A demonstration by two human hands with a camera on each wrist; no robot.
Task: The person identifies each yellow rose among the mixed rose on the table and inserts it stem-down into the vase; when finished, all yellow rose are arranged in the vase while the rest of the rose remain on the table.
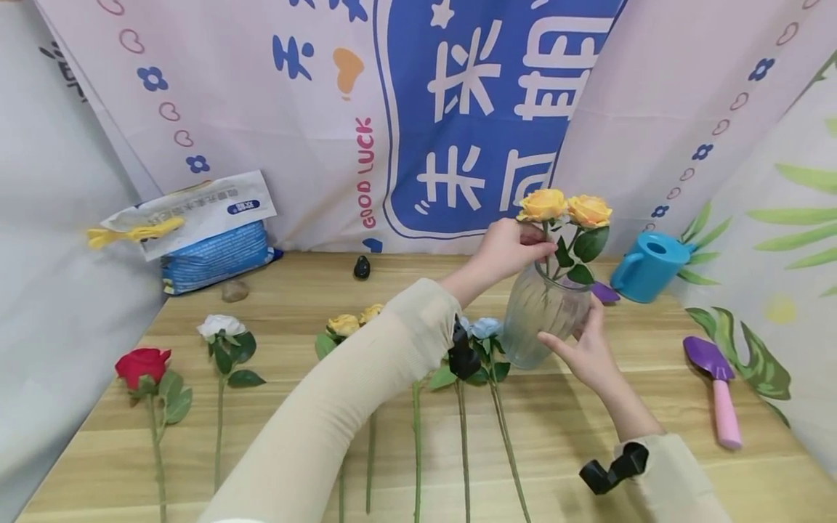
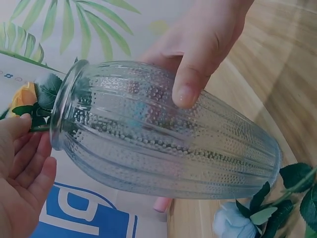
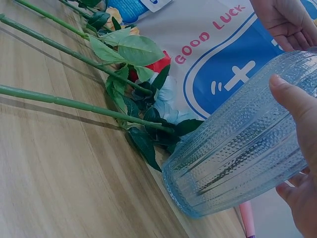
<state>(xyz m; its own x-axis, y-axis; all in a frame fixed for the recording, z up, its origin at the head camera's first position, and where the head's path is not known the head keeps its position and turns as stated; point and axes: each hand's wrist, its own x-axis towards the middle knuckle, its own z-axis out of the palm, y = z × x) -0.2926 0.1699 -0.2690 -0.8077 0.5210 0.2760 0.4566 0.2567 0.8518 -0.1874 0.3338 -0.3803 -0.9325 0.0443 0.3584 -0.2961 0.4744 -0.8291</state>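
A ribbed clear glass vase [image 1: 541, 319] stands on the table, with two yellow roses [image 1: 543, 205] rising from its mouth. At the rim, my left hand [image 1: 512, 250] pinches a rose stem between thumb and finger; the other fingers stay loosely bent, as the left wrist view shows. Around the side of the vase, my right hand [image 1: 591, 352] grips the glass, thumb on the near face [image 3: 302, 119]. Stems show blurred through the textured glass. Beside the vase base lie light blue roses [image 1: 485, 328] with dark green leaves.
Further left on the table lie more yellow roses [image 1: 343, 325], a white rose [image 1: 221, 327] and a red rose [image 1: 142, 365]. A blue watering can [image 1: 647, 267] and a purple shovel with pink handle [image 1: 722, 392] are at right. At back left stands a blue-and-white packet [image 1: 212, 250].
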